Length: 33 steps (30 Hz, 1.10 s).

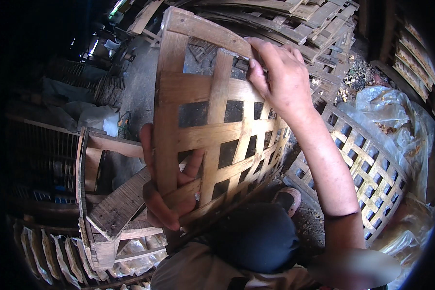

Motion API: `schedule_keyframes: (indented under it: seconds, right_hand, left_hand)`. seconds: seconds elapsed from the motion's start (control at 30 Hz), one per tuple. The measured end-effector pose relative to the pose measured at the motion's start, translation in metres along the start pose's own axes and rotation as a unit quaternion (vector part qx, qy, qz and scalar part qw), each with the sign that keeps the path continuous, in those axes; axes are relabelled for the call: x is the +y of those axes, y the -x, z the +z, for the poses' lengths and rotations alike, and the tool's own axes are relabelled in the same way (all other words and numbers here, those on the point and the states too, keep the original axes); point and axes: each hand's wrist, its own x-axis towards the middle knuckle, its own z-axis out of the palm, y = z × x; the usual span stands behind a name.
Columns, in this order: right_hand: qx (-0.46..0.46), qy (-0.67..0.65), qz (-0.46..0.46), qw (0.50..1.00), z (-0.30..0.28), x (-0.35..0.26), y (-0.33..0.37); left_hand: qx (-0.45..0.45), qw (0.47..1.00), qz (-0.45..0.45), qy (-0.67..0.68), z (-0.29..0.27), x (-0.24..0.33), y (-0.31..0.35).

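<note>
A lattice tray [203,135] of flat woven bamboo strips is held up on edge in front of me, tilted, with a wooden border along its top and left side. My left hand [171,200] grips its lower left corner, some fingers behind the border and others showing through the gaps. At the top edge, my right hand [286,77] pinches the border between thumb and fingers. The tray's far lower side runs down beside my dark-clothed knee [256,237].
Another lattice tray [379,181] leans at right beside crumpled clear plastic sheeting [391,116]. Several more trays [275,24] are piled at the back. On the left stands a wooden frame [99,232] with a loose board [118,203], near a slatted rack [43,150].
</note>
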Motion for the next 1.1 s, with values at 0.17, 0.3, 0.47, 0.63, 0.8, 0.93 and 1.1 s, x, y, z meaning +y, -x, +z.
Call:
schedule_keyframes:
  seconds: [0.17, 0.3, 0.47, 0.63, 0.8, 0.93, 1.1]
  right_hand:
    - [-0.044, -0.027, -0.005, 0.999, -0.002, 0.009, 0.003]
    - [-0.055, -0.026, -0.032, 0.998, -0.004, 0.018, 0.002]
    - [-0.091, -0.065, -0.014, 0.994, -0.007, 0.023, 0.002]
    - [-0.157, -0.127, 0.023, 0.979, -0.008, 0.040, 0.009]
    - [-0.103, -0.122, 0.073, 0.985, -0.002, 0.033, 0.011]
    - [-0.104, -0.126, 0.068, 0.984, 0.003, 0.040, 0.013]
    - [-0.104, -0.100, 0.050, 0.988, 0.006, 0.042, 0.020]
  left_hand:
    - [-0.045, 0.999, 0.022, 0.007, -0.007, -0.005, -0.001]
    - [-0.027, 0.999, 0.006, -0.028, -0.007, -0.005, 0.002]
    - [-0.005, 0.998, -0.038, -0.041, 0.003, 0.003, -0.006]
    - [0.050, 0.995, -0.054, -0.068, 0.008, 0.006, -0.004]
    - [0.072, 0.997, -0.030, -0.018, 0.001, 0.003, 0.002]
    - [0.077, 0.997, -0.028, -0.014, 0.002, 0.002, 0.001]
    - [0.075, 0.993, -0.070, -0.054, 0.001, 0.010, -0.003]
